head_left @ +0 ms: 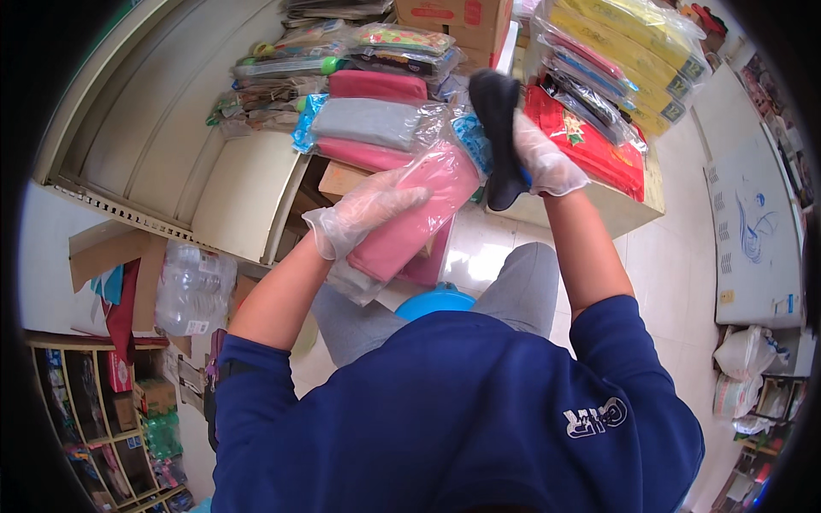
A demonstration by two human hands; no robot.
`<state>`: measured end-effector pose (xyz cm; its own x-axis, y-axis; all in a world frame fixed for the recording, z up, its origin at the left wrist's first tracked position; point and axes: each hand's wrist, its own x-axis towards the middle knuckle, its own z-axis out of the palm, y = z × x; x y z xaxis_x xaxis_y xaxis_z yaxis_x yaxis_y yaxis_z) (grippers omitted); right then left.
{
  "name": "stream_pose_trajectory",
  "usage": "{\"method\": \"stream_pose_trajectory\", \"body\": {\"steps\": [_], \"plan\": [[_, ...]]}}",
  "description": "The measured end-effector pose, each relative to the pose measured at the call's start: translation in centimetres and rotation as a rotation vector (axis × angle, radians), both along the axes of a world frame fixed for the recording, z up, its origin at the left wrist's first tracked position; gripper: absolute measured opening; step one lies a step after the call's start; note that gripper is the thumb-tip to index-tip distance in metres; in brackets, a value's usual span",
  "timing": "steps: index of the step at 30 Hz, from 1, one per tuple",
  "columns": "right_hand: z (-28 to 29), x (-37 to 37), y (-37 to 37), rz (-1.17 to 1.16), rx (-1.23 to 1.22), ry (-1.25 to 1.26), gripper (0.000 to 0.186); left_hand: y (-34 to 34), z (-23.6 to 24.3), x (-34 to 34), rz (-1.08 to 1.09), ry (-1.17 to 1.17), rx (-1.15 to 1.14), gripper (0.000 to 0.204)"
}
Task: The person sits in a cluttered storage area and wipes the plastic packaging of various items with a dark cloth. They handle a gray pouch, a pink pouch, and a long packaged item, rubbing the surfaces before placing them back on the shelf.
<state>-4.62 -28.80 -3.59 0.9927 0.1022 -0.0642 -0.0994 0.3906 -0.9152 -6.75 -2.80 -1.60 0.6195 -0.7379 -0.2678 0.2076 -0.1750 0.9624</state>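
My left hand [369, 205], in a thin clear glove, is closed on a pink folded packet in clear plastic [428, 201], tilted over the shelf's front edge. The packet's upper end has a blue patterned strip. My right hand [547, 161], gloved likewise, grips a long black object with rounded ends and a narrower middle [498, 137]; a bit of blue shows by the fingers. Its kind cannot be told. It is beside the packet's blue end. Behind my left hand lie a grey packet [368, 121] and a dark pink one [376, 85], stacked.
More bagged goods [291, 64] pile on the metal shelf [244, 188]. To the right, a red packet [590, 145] lies on a low cabinet, with yellow packs [624, 60] behind. A blue stool [434, 301] is between my legs. A white chest [753, 205] stands far right.
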Motion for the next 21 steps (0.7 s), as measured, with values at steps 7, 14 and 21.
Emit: {"method": "stream_pose_trajectory", "body": {"steps": [7, 14, 21], "plan": [[-0.8, 1.5, 0.9, -0.197, -0.873, -0.13, 0.061, -0.8, -0.5, 0.5, -0.038, 0.035, -0.02, 0.057], [2.6, -0.7, 3.0, -0.253, -1.013, -0.14, 0.058, -0.9, -0.1, 0.2, -0.041, -0.052, -0.056, 0.057], [1.9, -0.2, 3.1, -0.39, -0.819, -0.265, 0.051, -1.5, 1.0, -0.8, -0.006, 0.015, -0.064, 0.055]]}}
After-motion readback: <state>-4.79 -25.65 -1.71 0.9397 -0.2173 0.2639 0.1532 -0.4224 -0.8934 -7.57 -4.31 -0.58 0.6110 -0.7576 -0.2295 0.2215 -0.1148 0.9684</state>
